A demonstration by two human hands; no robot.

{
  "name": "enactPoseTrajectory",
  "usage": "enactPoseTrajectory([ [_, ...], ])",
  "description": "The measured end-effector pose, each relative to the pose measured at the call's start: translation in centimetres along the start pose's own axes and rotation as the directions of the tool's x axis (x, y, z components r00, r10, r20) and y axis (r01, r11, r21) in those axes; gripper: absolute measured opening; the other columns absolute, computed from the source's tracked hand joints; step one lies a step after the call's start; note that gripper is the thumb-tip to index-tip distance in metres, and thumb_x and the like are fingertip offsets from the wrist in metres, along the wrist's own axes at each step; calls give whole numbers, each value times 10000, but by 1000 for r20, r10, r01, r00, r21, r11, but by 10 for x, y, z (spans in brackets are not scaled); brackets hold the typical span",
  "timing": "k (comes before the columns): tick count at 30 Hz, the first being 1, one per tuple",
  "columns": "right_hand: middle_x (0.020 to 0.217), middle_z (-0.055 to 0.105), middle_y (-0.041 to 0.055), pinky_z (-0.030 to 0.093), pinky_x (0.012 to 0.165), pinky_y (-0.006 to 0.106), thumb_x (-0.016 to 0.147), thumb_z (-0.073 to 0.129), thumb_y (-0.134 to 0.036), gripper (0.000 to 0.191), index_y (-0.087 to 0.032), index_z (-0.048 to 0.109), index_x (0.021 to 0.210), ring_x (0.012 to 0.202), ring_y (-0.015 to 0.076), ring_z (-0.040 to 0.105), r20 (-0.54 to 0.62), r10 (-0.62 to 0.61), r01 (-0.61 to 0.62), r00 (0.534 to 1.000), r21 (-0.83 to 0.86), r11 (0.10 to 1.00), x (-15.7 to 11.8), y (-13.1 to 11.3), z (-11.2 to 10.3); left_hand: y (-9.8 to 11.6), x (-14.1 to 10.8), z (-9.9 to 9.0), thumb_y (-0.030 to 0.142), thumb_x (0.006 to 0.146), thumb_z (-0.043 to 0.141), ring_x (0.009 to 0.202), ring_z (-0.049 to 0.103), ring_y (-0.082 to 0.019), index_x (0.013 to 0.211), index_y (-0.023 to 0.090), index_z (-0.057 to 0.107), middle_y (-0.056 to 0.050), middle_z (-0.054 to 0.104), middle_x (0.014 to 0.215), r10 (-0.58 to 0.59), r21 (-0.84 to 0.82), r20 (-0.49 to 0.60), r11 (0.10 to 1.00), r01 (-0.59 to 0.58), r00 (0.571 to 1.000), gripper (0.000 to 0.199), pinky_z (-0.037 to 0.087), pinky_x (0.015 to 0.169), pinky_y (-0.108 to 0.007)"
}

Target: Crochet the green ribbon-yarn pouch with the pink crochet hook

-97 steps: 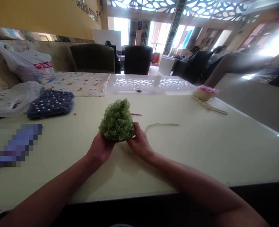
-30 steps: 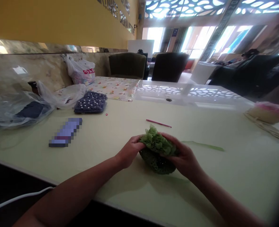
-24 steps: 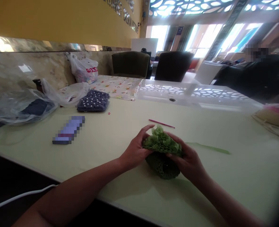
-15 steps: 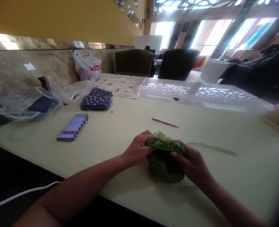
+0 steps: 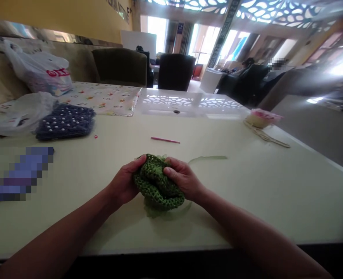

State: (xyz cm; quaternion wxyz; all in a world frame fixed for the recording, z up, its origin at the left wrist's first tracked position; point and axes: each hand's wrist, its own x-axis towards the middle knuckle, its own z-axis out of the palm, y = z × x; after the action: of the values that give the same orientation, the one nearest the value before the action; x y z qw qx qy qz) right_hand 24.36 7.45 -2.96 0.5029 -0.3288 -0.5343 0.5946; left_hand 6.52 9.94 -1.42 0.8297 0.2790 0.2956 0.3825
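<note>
A green crocheted piece (image 5: pixel 159 186), shaped like a small pouch with an open-mesh knit, is held between both hands just above the table. My left hand (image 5: pixel 127 179) grips its left side, thumb on top. On the right edge my right hand (image 5: pixel 184 176) is closed, its thumb pressing into the fabric. Pale green ruffles show behind and below the piece. A green ribbon (image 5: pixel 209 157) trails from it to the right over the table. Beyond the hands lies a pink crochet hook (image 5: pixel 165 140).
Left on the pale table (image 5: pixel 116 232) are a blurred-out phone (image 5: pixel 23 174), a dark beaded pouch (image 5: pixel 66 122) and a clear plastic bag (image 5: pixel 28 112). A white shopping bag (image 5: pixel 43 73) stands behind. At right sits a pink-topped bowl-like item (image 5: pixel 262 118) with beige cord. Chairs (image 5: pixel 119 71) line the far side.
The view has swung to the right, bringing the pink-topped item fully in. The green piece has been turned in my hands, so its ruffles now sit behind and below.
</note>
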Motion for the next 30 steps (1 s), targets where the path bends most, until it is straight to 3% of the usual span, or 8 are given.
enactPoseTrajectory([
  [5,675,444,-35,369,558,211,824,656,-483,365,-193,468,707,625,97,399,-252,-151,110,956,-167,980,6,3,-8,-5,10,-7,396,885,630,1028,612,-197,1172,205,647,-63,677,1127,127,282,69,949,-142,989,344,497,853,-267],
  [8,682,433,-32,368,572,221,838,622,-498,365,-200,450,714,646,106,388,-344,-212,132,915,-243,961,9,3,-13,-4,11,-10,413,877,636,943,618,-171,1178,215,643,-63,671,1104,144,482,32,865,-141,989,360,513,698,-214],
  [10,683,425,-33,362,584,226,851,605,-485,359,-201,439,709,650,106,373,-341,-266,157,902,-316,936,7,2,-13,-4,9,-10,387,862,654,851,622,-159,1154,203,652,-65,678,1036,130,531,2,840,-112,991,345,509,593,-197],
  [16,665,364,-40,327,597,243,910,535,-462,369,-206,391,687,635,109,342,-241,-362,225,900,-454,862,0,1,-7,-5,9,-10,216,855,635,667,640,-155,1114,155,652,-80,693,923,-49,273,-27,961,55,998,267,558,470,-240],
  [21,667,356,-36,306,589,246,936,489,-493,395,-205,392,684,634,112,325,-264,-394,233,881,-482,844,5,-1,-17,-7,7,-8,174,871,619,605,625,-127,1072,169,674,-39,677,799,-71,72,73,995,66,995,209,553,467,-206],
  [26,685,385,-26,341,597,246,898,512,-574,417,-211,432,708,649,121,353,-323,-334,211,886,-361,908,11,-2,-21,-3,-3,-2,244,859,629,622,638,-174,1000,190,711,-40,693,807,-24,21,164,1000,21,986,171,572,486,-284],
  [30,660,381,-30,349,573,242,874,537,-593,430,-216,424,701,628,119,357,-389,-253,193,886,-187,963,11,1,-16,-6,-2,-1,361,865,630,559,593,-163,949,193,724,-27,667,714,-48,56,139,998,40,989,210,522,434,-270],
])
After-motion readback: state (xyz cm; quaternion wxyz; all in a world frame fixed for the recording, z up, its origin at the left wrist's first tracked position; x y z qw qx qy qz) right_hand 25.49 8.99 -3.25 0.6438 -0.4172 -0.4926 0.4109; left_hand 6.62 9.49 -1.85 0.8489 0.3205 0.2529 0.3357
